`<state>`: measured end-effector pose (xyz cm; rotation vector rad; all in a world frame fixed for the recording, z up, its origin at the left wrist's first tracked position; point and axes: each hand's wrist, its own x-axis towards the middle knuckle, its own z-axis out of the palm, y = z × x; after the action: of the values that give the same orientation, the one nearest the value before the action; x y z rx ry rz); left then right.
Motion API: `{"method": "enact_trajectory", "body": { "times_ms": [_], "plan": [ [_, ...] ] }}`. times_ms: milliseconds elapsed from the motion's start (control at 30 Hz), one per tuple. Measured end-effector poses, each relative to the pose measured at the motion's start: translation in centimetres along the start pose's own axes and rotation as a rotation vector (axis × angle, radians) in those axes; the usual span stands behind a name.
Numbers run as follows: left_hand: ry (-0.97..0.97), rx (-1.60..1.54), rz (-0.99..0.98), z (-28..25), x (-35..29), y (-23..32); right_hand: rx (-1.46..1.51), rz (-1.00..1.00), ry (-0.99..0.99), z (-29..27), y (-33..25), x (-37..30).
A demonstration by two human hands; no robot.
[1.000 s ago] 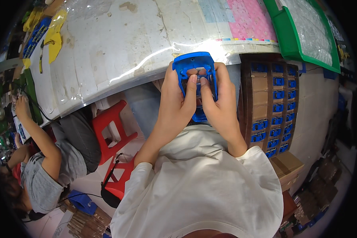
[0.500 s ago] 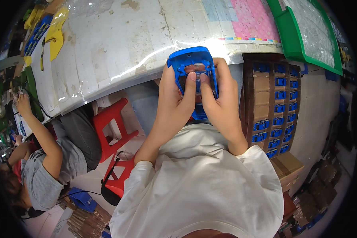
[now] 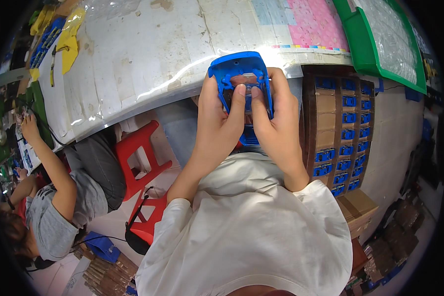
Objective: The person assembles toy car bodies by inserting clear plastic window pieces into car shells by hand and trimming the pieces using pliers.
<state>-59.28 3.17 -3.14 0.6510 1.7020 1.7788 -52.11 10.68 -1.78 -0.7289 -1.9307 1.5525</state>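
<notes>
A blue plastic toy car body (image 3: 238,63), with its hollow underside showing, is held in front of my chest near the table's front edge. My left hand (image 3: 218,118) wraps its left side, and my right hand (image 3: 277,121) wraps the right side. Both thumbs press side by side into the middle of the shell, over a clear part. My fingers curl beneath it and are partly hidden. The shell's near end shows below my thumbs, between my wrists.
A white worktable (image 3: 148,54) stretches ahead. Right of me stands a compartmented brown carton (image 3: 325,118) with several blue toy car parts. A green bin (image 3: 362,44) of clear plastic pieces lies beyond. To the left are red stools (image 3: 138,148) and a seated co-worker (image 3: 52,217).
Both my hands and the car body have shifted slightly away from me, toward the table. The thumbs still press into the shell.
</notes>
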Motion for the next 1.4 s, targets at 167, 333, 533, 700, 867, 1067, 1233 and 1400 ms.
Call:
{"method": "enact_trajectory", "body": {
  "times_ms": [167,333,533,700,867,1067,1233,1400],
  "plan": [
    [-0.005,-0.041,0.012,0.0,0.0,0.2,0.003,0.003,-0.016,0.0,-0.2,0.0],
    [0.031,-0.054,0.001,0.0,-0.4,0.2,-0.004,0.004,-0.026,0.1,-0.2,0.0],
    [0.028,0.008,0.040,-0.3,-0.5,-0.1,-0.014,-0.010,-0.042,0.2,-0.1,0.1],
    [0.054,-0.130,-0.037,0.4,-0.5,1.1,0.051,0.037,-0.045,0.1,-0.5,0.0],
    [0.010,-0.091,-0.020,0.2,-0.4,0.8,0.040,0.052,-0.061,-0.3,-0.7,0.0],
    [0.046,-0.115,-0.046,0.1,-0.9,0.7,0.044,0.031,-0.052,0.2,-0.4,-0.1],
    [0.090,-0.037,0.001,-0.2,-0.8,0.4,-0.004,0.060,-0.080,0.1,-0.9,0.2],
    [0.102,0.028,0.010,-0.4,-0.8,0.1,0.009,0.009,-0.086,0.3,-0.6,0.3]
  ]
}}
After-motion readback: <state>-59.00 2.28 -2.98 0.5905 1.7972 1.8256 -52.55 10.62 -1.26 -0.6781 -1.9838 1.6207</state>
